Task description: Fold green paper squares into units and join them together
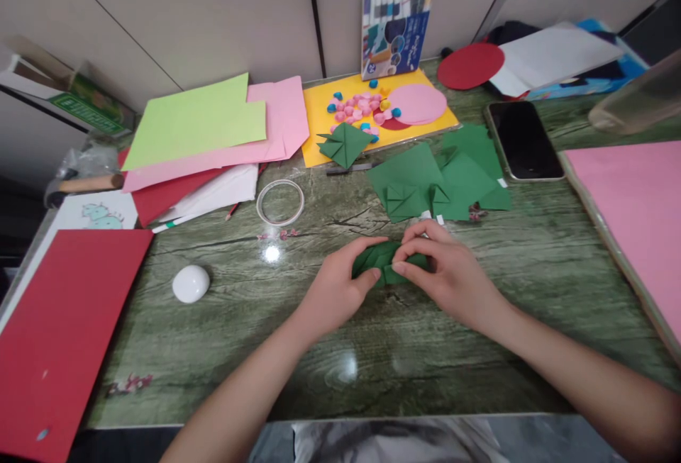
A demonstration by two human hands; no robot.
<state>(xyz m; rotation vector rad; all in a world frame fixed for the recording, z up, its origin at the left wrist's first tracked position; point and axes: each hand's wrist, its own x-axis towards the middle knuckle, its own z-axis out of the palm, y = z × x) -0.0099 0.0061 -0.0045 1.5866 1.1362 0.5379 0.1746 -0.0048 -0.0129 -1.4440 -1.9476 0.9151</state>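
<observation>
A folded piece of dark green paper [389,254] lies between my two hands near the middle of the table. My left hand [343,279] grips its left side, thumb on the near edge and fingers over the far edge. With thumb and fingertips, my right hand [444,268] pinches the right part of the same paper. The fingers cover much of its folds. Just beyond sit more green papers [415,169], some of them folded. A folded green paper shape [345,145] with pointed tips rests farther back, partly over a yellow sheet [316,105].
A roll of tape [280,203] and a white egg-shaped object [191,283] lie to the left. Red sheets [69,321] cover the left edge. A phone [524,140] and pink paper [633,215] are on the right. Behind stands a marker pack [396,37].
</observation>
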